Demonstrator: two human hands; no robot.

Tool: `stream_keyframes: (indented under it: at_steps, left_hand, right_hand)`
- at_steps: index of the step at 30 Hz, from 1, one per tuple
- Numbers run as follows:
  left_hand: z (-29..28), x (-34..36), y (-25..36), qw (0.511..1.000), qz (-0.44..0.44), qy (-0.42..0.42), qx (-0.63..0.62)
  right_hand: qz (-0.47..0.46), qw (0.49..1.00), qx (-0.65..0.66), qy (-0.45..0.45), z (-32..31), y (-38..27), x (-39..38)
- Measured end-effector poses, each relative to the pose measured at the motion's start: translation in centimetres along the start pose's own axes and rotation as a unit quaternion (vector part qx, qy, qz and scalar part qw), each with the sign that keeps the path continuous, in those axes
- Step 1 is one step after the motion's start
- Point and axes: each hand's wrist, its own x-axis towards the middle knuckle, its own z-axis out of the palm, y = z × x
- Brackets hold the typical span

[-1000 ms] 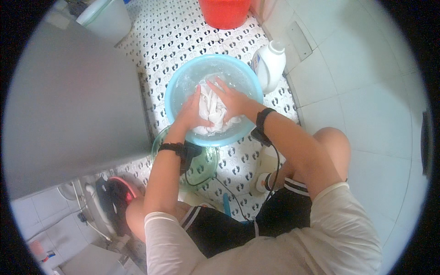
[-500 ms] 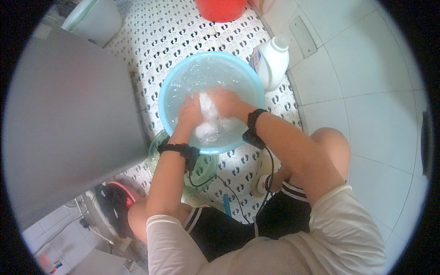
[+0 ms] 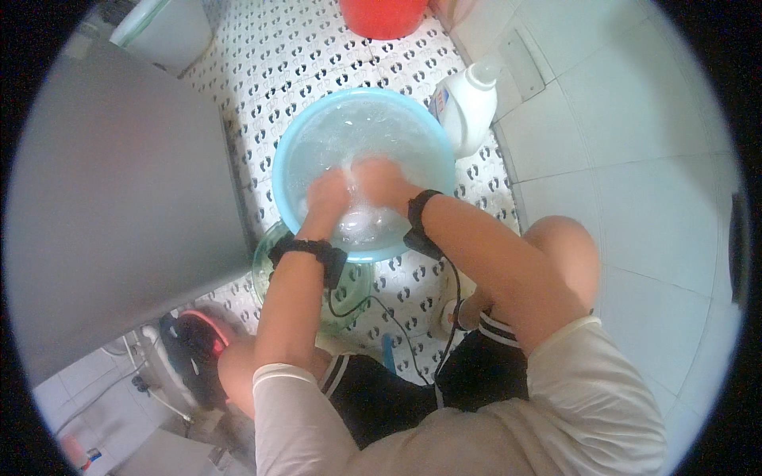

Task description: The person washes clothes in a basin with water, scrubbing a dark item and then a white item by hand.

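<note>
A light-blue basin (image 3: 284, 205) of cloudy, sudsy water stands on the floor before me. My left hand (image 3: 328, 193) and my right hand (image 3: 381, 182) are both in it, side by side over the near half. Their fingers are closed around a white cloth (image 3: 361, 226), which shows wet between them and bulges at the water's surface on the near side. The fingertips and the rest of the cloth are hidden by the hands and the water.
A white detergent jug (image 3: 474, 111) stands right of the basin by the tiled wall (image 3: 635, 119). Partly beneath the basin is a green translucent tub (image 3: 349, 305). A red bucket (image 3: 385, 16) is at the back, a grey panel (image 3: 135, 206) at left. Black cables (image 3: 405, 341) run from my wristbands.
My hands have drawn closer together, the right one moving left. Less of the white cloth shows between them, and it sits lower in the water.
</note>
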Motion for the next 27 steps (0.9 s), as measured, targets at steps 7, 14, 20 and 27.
stream_keyframes:
  at_steps: [7, 14, 20, 27]
  left_hand:
    - [-2.9, -3.0, 1.0, 0.995, 0.036, 0.077, -0.053]
    - [-5.5, -4.9, -0.4, 0.957, 0.119, 0.171, -0.203]
    - [-9.6, -7.0, 2.1, 0.933, 0.138, 0.238, -0.23]
    - [-11.2, -9.4, 1.4, 0.926, 0.23, 0.215, -0.21]
  right_hand:
    - [0.017, 0.995, -0.017, -0.096, -4.1, 0.6, -0.3]
    - [0.022, 0.992, 0.046, -0.117, -8.9, -0.6, -0.1]
    - [-0.002, 1.0, -0.001, 0.011, -12.8, -2.1, -1.4]
    - [-0.012, 0.993, -0.074, 0.093, -14.4, -4.9, -4.6]
